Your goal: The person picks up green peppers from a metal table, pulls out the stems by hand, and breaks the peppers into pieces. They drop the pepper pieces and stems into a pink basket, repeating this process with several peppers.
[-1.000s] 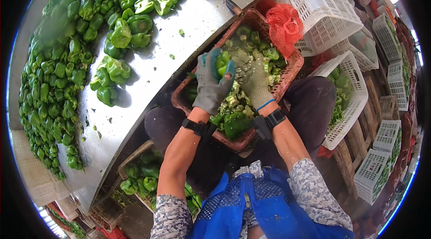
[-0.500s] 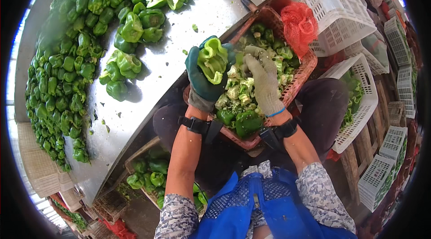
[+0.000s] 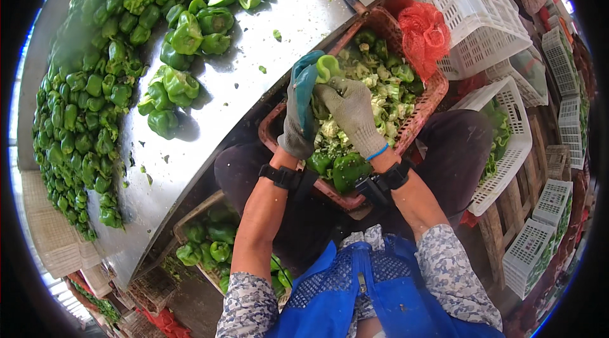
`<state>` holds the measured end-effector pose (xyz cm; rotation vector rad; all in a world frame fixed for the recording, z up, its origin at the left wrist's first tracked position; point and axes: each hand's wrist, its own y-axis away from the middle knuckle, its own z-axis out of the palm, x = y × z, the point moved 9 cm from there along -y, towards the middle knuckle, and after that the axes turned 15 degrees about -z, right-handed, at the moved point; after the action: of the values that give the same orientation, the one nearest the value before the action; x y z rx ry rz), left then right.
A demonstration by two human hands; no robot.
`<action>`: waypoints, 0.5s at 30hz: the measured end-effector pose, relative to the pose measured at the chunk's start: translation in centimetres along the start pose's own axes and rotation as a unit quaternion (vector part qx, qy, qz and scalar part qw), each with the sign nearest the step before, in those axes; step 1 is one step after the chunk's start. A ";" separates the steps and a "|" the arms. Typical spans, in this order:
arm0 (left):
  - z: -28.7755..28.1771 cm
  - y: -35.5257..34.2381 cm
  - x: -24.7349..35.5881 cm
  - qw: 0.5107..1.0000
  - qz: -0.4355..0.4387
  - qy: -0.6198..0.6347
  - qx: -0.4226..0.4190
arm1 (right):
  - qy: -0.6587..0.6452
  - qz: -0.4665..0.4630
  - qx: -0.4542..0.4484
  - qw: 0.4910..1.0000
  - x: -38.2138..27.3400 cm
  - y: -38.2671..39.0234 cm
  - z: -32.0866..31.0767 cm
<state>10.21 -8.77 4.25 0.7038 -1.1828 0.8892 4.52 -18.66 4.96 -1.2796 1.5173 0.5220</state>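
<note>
While glossy, blocky green peppers [image 3: 73,119] heap up on the left of the tabletop [image 3: 177,160], a strip of shiny metal flecked with scraps runs between them and the long edge facing the person. A smaller pepper cluster [image 3: 181,87] sits on that strip. Just past the edge, over the left side of a reddish slotted plastic crate [image 3: 415,127], the left hand [image 3: 299,106], in a grey glove with teal coating, curls its fingers partway round a smooth light-green pepper [image 3: 328,68]. The pepper's visible end points up and away from the body; gloves cover the rest, so I cannot tell its long axis. Next comes the right hand [image 3: 352,106], in a knitted off-white glove, its fingers bent close below the pepper; whether they grip anything is hidden. Pale, knobbly cores [image 3: 387,93] fill the crate, with open room above its right half. Crinkled red mesh [image 3: 424,36] drapes its far corner, beside stiff white lattice crates [image 3: 466,20].
</note>
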 end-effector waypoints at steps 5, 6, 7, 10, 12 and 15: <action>-1.0 -0.2 -1.2 0.999 -0.005 0.020 0.034 | 0.000 0.011 0.008 1.000 0.1 -0.3 0.3; -1.1 -0.3 -1.2 0.998 -0.006 -0.014 0.054 | 0.058 0.017 -0.002 0.998 0.8 -0.7 0.3; -1.0 -0.3 -1.3 0.999 -0.006 -0.013 0.052 | 0.116 0.024 -0.012 0.993 1.4 -0.8 0.2; -1.5 -0.2 -0.6 0.997 -0.009 0.074 0.034 | 0.013 -0.046 0.086 0.995 0.5 -0.2 -1.5; -1.9 -0.3 1.2 0.997 0.012 -0.048 0.050 | 0.008 -0.040 0.061 0.997 0.9 0.1 -3.0; -1.8 -0.4 -1.3 0.917 -0.156 0.367 -0.023 | 0.251 -0.073 -0.057 0.963 2.1 0.4 -3.4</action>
<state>11.25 -7.72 2.57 0.4328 -0.4022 0.7482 2.90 -22.33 4.20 -1.6883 1.8042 0.1944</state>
